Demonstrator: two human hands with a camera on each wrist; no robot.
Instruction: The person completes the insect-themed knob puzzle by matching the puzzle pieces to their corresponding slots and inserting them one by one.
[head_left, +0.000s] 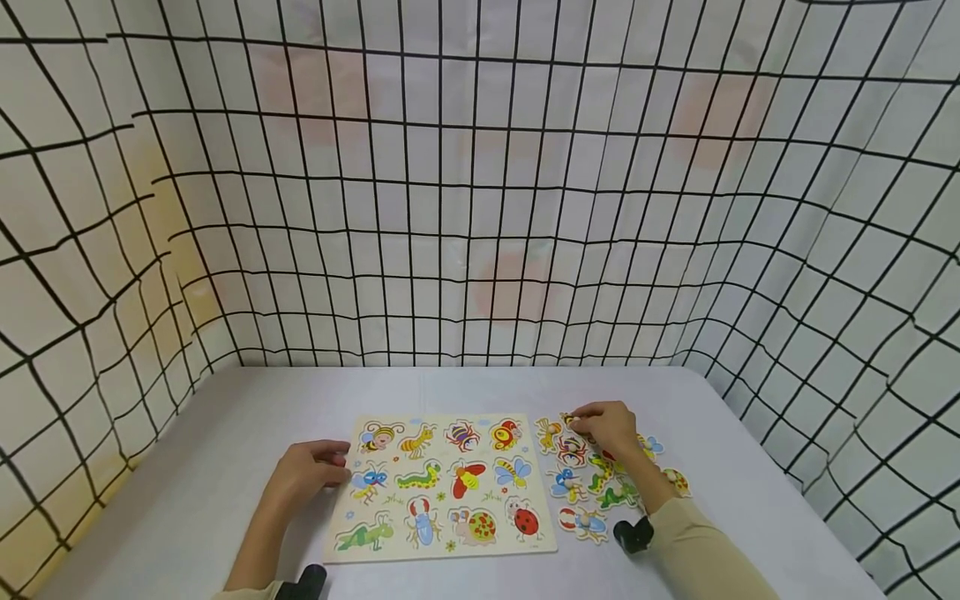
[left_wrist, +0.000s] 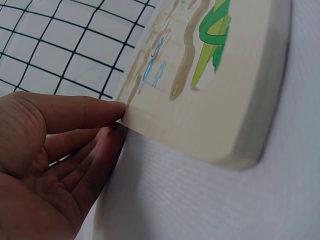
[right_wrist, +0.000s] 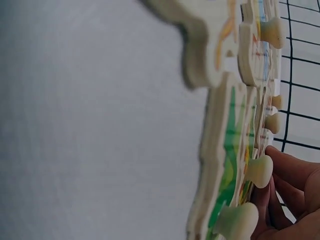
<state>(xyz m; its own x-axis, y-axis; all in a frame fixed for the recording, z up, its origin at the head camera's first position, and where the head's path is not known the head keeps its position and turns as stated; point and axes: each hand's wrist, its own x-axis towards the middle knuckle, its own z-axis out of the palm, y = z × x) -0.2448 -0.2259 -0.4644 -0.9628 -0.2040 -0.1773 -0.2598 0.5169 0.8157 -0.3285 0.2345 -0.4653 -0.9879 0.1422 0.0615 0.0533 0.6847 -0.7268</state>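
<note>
A pale wooden puzzle board printed with colourful insects lies flat on the table. At its left edge my left hand rests, the thumb and fingertips touching the rim; the left wrist view shows this hand beside the board's edge. My right hand pinches a yellow-and-black striped bug puzzle piece at the far side of the loose pieces. In the right wrist view the right fingers are partly behind knobbed pieces, and what they pinch is hidden.
Several loose knobbed insect pieces lie right of the board, among them a spider, a blue mosquito-like bug, a stag beetle and a green grasshopper. Black wire mesh before white cloth surrounds the white table.
</note>
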